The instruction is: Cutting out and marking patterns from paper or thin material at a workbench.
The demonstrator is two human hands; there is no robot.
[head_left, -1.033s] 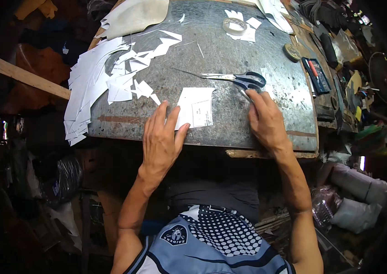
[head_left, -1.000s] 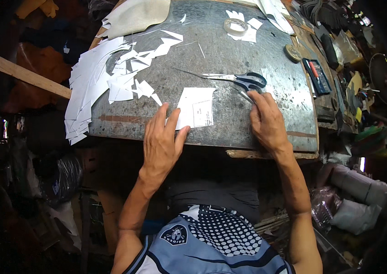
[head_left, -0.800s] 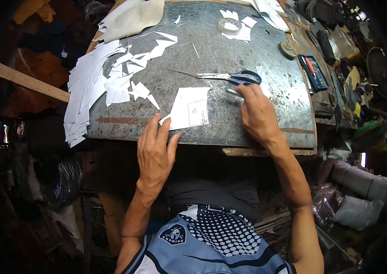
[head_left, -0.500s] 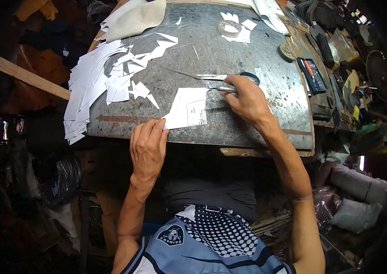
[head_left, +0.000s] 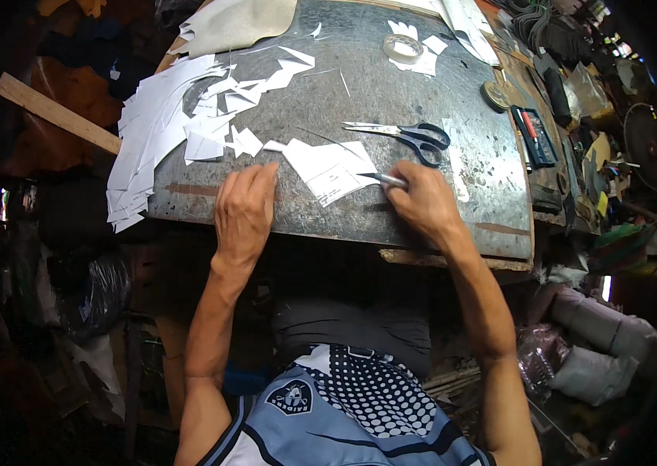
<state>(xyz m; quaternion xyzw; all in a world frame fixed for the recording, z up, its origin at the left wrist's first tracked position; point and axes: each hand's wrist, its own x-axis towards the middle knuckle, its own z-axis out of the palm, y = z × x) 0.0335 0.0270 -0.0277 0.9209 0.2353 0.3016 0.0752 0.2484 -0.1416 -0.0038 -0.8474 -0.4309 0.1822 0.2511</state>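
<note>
My right hand [head_left: 421, 198] is closed round a silver pen-shaped tool [head_left: 390, 180] with a dark pointed tip; its exact kind is unclear. The tip meets the right corner of a white paper piece [head_left: 327, 169] with printed marks, lying slanted on the worktable [head_left: 297, 221]. On the tabletop to the left of that piece rests my left hand [head_left: 244, 202], fingers extended close together, a small gap from the paper. Scissors [head_left: 414, 136] with dark blue handles lie beyond my right hand.
White paper sheets and offcuts [head_left: 142, 144] cover the table's left side. Farther back are a clear tape roll [head_left: 403, 49], a round tin [head_left: 494, 95] and a rolled beige sheet [head_left: 243, 23]. A dark tray with pens [head_left: 534, 136] stands along the right edge.
The paper piece has turned and slid slightly away from the table's front edge. My left hand has come off its corner. My right hand has moved nearer, bringing the tool's tip to the paper.
</note>
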